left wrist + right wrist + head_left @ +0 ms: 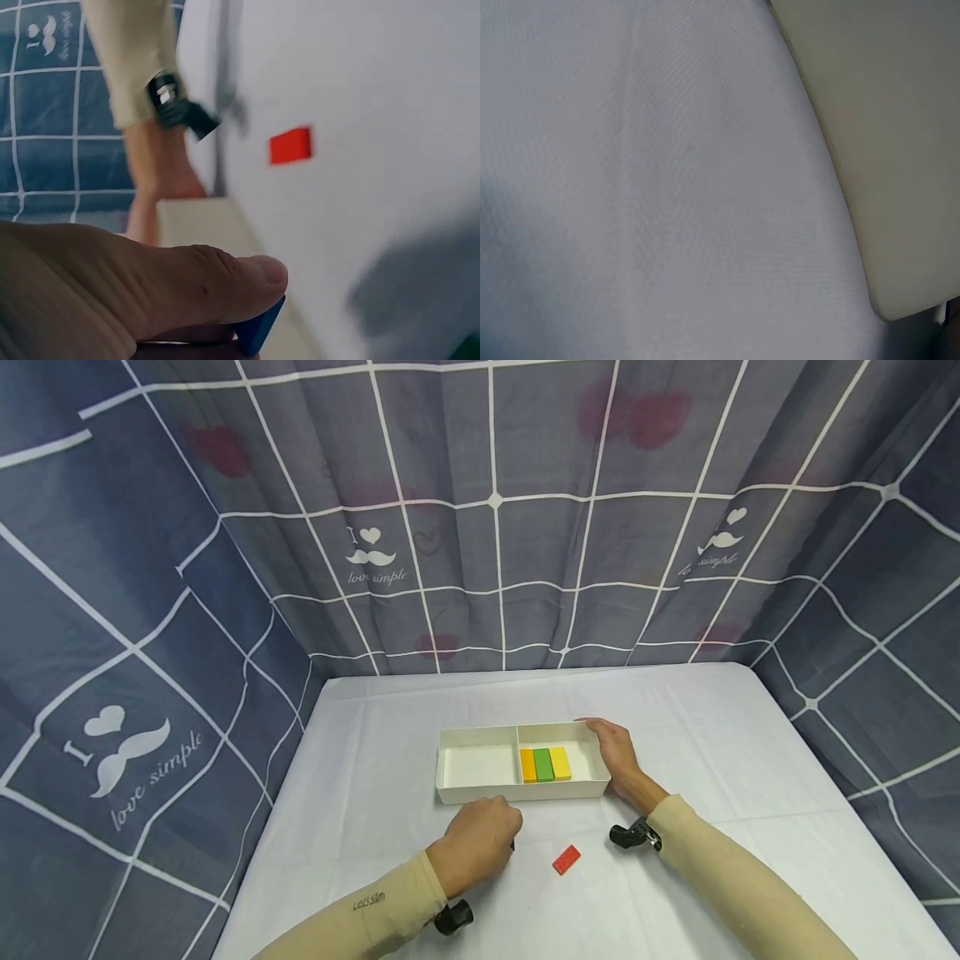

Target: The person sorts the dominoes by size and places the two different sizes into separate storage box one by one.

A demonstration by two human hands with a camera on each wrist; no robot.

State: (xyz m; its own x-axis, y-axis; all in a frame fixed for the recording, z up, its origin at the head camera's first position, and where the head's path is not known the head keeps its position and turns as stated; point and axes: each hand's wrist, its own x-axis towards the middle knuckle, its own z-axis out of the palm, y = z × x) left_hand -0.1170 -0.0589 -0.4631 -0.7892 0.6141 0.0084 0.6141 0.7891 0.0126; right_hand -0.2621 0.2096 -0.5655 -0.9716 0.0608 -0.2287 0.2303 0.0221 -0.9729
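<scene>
My left hand is in front of the white two-compartment box, thumb and fingers pinching a small flat blue block. Most of that block is hidden by the hand in the head view. My right hand grips the box's right end, its fingers reaching round the far corner. Inside the right compartment an orange block, a green block and a yellow block lie side by side against the divider. A red block lies on the cloth between the forearms.
A white cloth covers the table. Dark checked curtains enclose it at the back and sides. At the lower right corner of the left wrist view, part of a green object shows. Each wrist wears a black camera mount.
</scene>
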